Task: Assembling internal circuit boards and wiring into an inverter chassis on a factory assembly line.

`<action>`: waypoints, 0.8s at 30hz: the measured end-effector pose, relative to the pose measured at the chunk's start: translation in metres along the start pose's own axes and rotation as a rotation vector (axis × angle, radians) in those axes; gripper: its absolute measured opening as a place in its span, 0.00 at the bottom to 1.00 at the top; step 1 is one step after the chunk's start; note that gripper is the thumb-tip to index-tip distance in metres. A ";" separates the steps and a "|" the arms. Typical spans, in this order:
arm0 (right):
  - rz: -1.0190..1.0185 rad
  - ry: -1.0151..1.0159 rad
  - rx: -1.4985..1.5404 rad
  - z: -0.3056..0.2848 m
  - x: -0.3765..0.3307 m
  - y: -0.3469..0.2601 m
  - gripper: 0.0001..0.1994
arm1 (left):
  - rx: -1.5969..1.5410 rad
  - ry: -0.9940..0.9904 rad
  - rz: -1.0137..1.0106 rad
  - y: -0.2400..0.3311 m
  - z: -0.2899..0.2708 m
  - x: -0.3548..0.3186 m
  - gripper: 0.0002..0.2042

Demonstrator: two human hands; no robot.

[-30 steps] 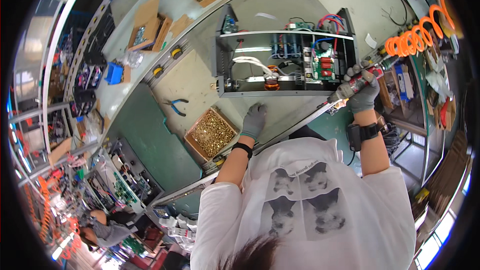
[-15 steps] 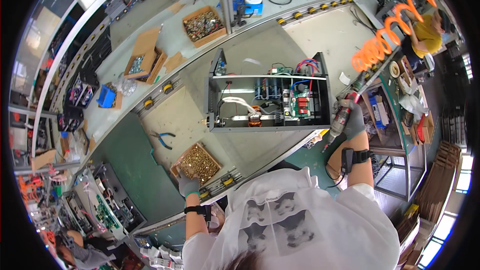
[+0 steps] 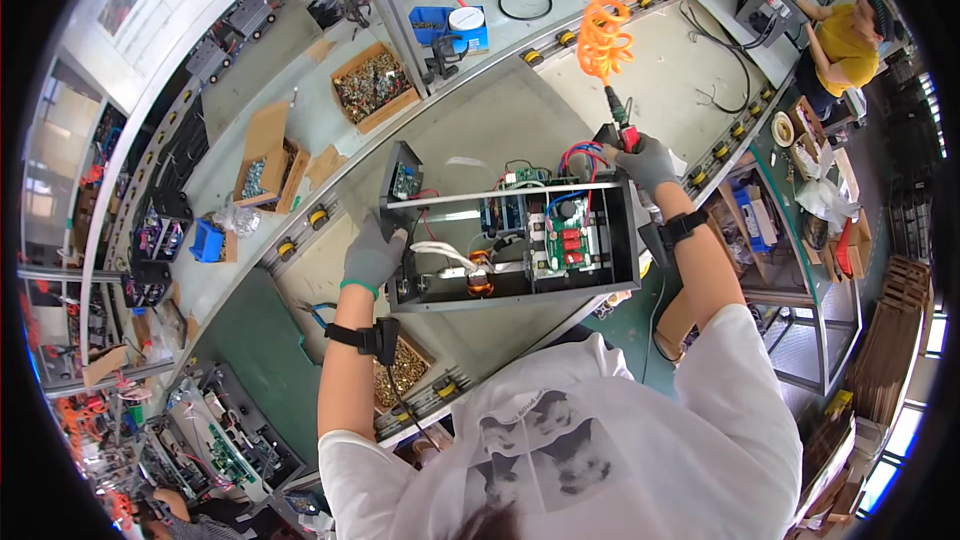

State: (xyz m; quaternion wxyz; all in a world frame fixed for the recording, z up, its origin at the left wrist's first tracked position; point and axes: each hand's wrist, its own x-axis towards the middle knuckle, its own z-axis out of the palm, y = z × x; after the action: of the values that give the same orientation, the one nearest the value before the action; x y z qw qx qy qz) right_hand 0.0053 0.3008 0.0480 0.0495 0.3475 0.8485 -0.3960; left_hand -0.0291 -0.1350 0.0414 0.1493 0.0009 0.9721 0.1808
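A black open metal case (image 3: 510, 297) lies on the workbench, with a green circuit board (image 3: 568, 240), a copper-wound coil (image 3: 481, 275) and coloured wires inside. My left hand (image 3: 375, 255), in a grey glove, is closed on the case's left end. At the case's far right corner, my gloved right hand (image 3: 648, 164) is wrapped round a red air screwdriver (image 3: 628, 134). An orange coiled hose (image 3: 607, 45) runs up from the tool. The hand hides most of the screwdriver, and its tip is not visible.
Brass screws fill a cardboard tray (image 3: 402, 372), partly behind my left forearm. Blue-handled pliers (image 3: 318, 314) lie near it. More boxed fasteners (image 3: 375, 88) stand across the bench, beside a metal post (image 3: 388, 10). A person in yellow (image 3: 850, 50) works at the far right.
My left hand has moved from the screw tray up to the case's left end. My right hand has carried the screwdriver up to the far right corner. The case appears shifted slightly left.
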 end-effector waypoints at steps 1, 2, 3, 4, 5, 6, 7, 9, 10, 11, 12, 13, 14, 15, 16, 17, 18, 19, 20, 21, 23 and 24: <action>-0.077 -0.013 -0.087 0.003 0.012 0.002 0.21 | 0.044 -0.073 -0.074 0.002 0.003 0.012 0.27; -0.155 -0.025 -0.173 0.005 0.024 0.005 0.21 | 0.054 -0.068 -0.075 0.000 0.006 0.023 0.27; -0.167 -0.040 -0.145 0.006 0.032 0.010 0.19 | 0.104 -0.072 -0.074 -0.002 0.007 0.031 0.25; -0.170 -0.049 -0.137 0.006 0.040 0.014 0.19 | 0.153 -0.076 -0.074 -0.005 0.006 0.038 0.23; -0.165 -0.075 -0.131 0.006 0.047 0.018 0.19 | 0.115 -0.080 -0.099 -0.006 0.008 0.045 0.19; -0.161 -0.100 -0.125 0.007 0.051 0.019 0.19 | 0.122 -0.075 -0.109 -0.007 0.010 0.051 0.19; -0.112 -0.091 -0.171 0.007 0.049 0.010 0.19 | 0.103 -0.063 -0.089 -0.014 0.013 0.056 0.17; -0.162 -0.081 -0.092 0.015 0.053 0.018 0.19 | 0.046 -0.069 -0.063 -0.021 0.011 0.060 0.15; -0.196 -0.057 -0.021 0.014 0.056 0.024 0.18 | 0.041 -0.056 -0.077 -0.019 0.010 0.059 0.15; -0.204 -0.059 -0.020 0.011 0.058 0.027 0.17 | -0.043 -0.052 -0.033 -0.018 0.009 0.054 0.15; -0.210 -0.057 -0.017 0.010 0.057 0.027 0.17 | -0.126 -0.048 0.017 -0.016 0.008 0.051 0.16; -0.190 -0.048 -0.047 0.005 0.047 0.012 0.17 | -0.147 -0.040 0.022 -0.019 0.007 0.049 0.16; -0.210 -0.056 -0.048 0.003 0.046 0.007 0.17 | -0.152 -0.023 0.009 -0.021 0.006 0.044 0.16; -0.255 -0.003 -0.026 0.000 0.044 0.006 0.17 | -0.185 -0.001 0.015 -0.019 0.001 0.040 0.16; -0.292 0.049 -0.005 -0.002 0.039 0.003 0.17 | -0.216 0.013 0.021 -0.016 -0.005 0.035 0.16; -0.363 0.059 0.133 -0.008 0.034 -0.003 0.20 | -0.222 0.077 0.036 -0.011 -0.012 0.030 0.18; -0.383 0.078 0.172 -0.016 0.023 -0.013 0.19 | -0.224 0.080 0.031 -0.009 -0.019 0.019 0.18; -0.414 0.108 0.284 -0.021 0.009 -0.024 0.18 | -0.290 0.141 0.048 -0.006 -0.025 0.011 0.19; -0.443 0.137 0.395 -0.023 -0.005 -0.028 0.17 | -0.356 0.200 0.064 -0.005 -0.026 0.004 0.20; -0.457 0.143 0.394 -0.022 -0.011 -0.022 0.17 | -0.310 0.296 0.136 -0.009 -0.016 -0.001 0.23; -0.580 0.395 0.526 -0.009 -0.021 0.003 0.14 | -0.314 0.347 0.115 -0.011 0.011 -0.014 0.24; -0.477 0.395 0.481 -0.002 -0.031 0.013 0.14 | -0.309 0.386 0.083 -0.016 0.027 -0.020 0.25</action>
State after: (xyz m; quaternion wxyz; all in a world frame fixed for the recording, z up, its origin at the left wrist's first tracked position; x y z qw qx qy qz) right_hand 0.0368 0.2911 0.0523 -0.2912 0.2117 0.7817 -0.5093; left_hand -0.0013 -0.1416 0.0177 -0.0482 -0.0167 0.9426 0.3301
